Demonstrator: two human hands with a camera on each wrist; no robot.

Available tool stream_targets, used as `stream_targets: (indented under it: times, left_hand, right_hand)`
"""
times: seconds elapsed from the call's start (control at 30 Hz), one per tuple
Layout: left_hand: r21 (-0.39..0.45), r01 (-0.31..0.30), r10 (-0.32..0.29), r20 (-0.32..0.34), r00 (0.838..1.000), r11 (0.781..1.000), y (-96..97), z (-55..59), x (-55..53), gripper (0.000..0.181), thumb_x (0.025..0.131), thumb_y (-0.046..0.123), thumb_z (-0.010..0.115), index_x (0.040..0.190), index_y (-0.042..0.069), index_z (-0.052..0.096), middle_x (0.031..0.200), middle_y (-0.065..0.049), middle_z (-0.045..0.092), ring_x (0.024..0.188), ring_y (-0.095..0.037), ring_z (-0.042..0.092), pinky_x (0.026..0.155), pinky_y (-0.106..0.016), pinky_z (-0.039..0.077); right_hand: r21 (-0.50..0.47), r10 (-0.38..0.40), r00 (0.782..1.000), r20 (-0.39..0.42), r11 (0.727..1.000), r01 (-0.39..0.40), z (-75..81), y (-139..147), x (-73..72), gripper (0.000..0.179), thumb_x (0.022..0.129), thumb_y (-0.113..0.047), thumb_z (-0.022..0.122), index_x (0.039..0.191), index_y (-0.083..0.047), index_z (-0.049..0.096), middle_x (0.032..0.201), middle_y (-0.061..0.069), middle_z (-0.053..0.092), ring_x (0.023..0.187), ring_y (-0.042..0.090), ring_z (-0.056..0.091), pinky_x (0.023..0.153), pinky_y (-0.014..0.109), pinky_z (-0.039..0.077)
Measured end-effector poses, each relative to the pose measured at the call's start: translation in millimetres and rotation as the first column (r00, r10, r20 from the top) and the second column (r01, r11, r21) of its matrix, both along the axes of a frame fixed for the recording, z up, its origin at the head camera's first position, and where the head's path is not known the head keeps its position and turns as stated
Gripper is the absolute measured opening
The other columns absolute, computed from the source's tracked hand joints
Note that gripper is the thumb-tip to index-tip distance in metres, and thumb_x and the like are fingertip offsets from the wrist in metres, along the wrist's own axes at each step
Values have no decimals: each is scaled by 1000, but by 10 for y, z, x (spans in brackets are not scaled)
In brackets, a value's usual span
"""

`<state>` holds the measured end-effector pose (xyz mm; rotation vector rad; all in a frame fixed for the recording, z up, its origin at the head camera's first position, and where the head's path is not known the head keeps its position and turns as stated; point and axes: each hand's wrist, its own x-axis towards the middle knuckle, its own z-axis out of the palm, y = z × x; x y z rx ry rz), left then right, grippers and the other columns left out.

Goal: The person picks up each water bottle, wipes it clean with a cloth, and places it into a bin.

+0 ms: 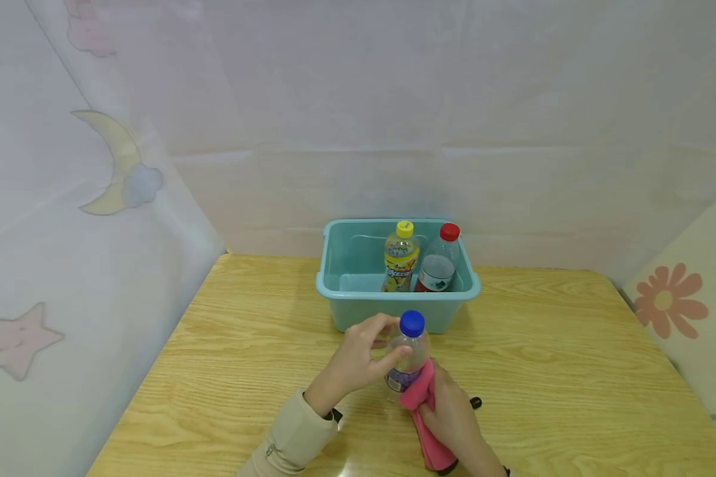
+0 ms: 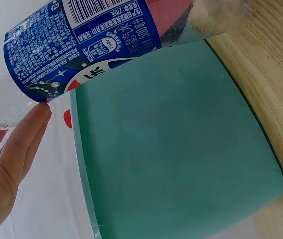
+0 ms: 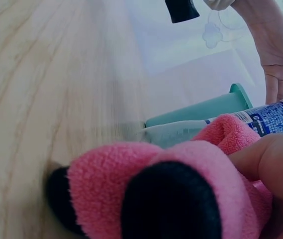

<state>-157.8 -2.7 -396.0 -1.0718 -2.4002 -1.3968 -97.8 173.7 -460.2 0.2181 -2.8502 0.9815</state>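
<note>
A clear plastic bottle (image 1: 403, 380) with a blue cap and a blue label stands on the table in front of the bin. My left hand (image 1: 353, 358) holds it by the shoulder, thumb on the near side and fingers behind. In the left wrist view, fingertips touch the bottle (image 2: 91, 47) just past the label's edge. My right hand (image 1: 453, 407) grips a bunched pink cloth (image 1: 434, 442) against the bottle's lower right side. Fluffy pink fabric (image 3: 109, 174) with black rounded parts fills the right wrist view's foreground; what these parts are I cannot tell.
Directly behind the bottle is a teal plastic bin (image 1: 346, 310). Inside, on its right side, stand a yellow-capped bottle (image 1: 400, 262) and a red-capped bottle (image 1: 438, 265). The wooden table (image 1: 238, 358) meets patterned sheets at its back and sides.
</note>
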Motion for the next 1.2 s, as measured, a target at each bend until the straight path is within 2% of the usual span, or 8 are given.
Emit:
stream_targets:
  times: [0.23, 0.5, 0.67, 0.83, 1.0, 1.2]
  left_hand:
    - [2, -3, 3, -6, 1000, 1000, -2, -11, 0, 33, 88, 24, 60, 111, 1, 54, 98, -11, 60, 90, -17, 60, 72, -19, 52]
    - [4, -1, 1, -20, 1000, 1000, 3, -14, -13, 31, 88, 24, 60, 110, 2, 55, 97, -10, 60, 90, -16, 60, 71, -20, 52]
    - [3, 2, -2, -9, 1000, 1000, -4, -4, -17, 30, 87, 24, 61, 108, 3, 55, 99, -10, 61, 90, -15, 61, 72, -20, 52]
    - [7, 0, 0, 4, 1000, 1000, -16, -3, -19, 29, 87, 23, 62, 107, 4, 56, 100, -9, 62, 89, -15, 61, 71, -18, 51]
    - [-9, -11, 11, 5, 1000, 1000, -8, 5, -13, 30, 86, 25, 62, 106, 4, 55, 99, -11, 62, 88, -16, 61, 71, -18, 52]
    - [-46, -41, 42, 7, 999, 998, 16, 56, 22, 32, 86, 27, 63, 105, 4, 52, 98, -13, 61, 85, -18, 61, 71, -15, 50]
  right_hand:
    - [0, 18, 1000, 18, 1000, -18, 3, 31, -6, 66, 64, 6, 70, 124, 10, 44, 104, 23, 58, 80, 28, 61, 61, 37, 53]
    - [-2, 21, 999, 24, 1000, -21, 1, 34, -19, 66, 66, 4, 71, 126, 9, 43, 106, 23, 58, 87, 32, 61, 67, 41, 53]
    - [-50, 3, 1000, 31, 999, -2, -9, 72, -26, 66, 66, 3, 73, 126, 8, 45, 106, 21, 60, 85, 25, 60, 65, 36, 51]
    - [-114, -28, 999, 37, 993, 32, 2, 117, -29, 64, 64, 4, 74, 124, 3, 50, 99, 15, 63, 81, 20, 59, 64, 32, 49]
    - [-165, -49, 997, 52, 985, 57, 52, 165, -9, 66, 64, 3, 75, 124, 2, 47, 95, 18, 63, 78, 23, 59, 63, 33, 49]
    - [-221, -62, 998, 6, 973, 62, 177, 218, 3, 65, 64, 2, 77, 120, 2, 44, 97, 21, 62, 81, 27, 60, 65, 37, 49]
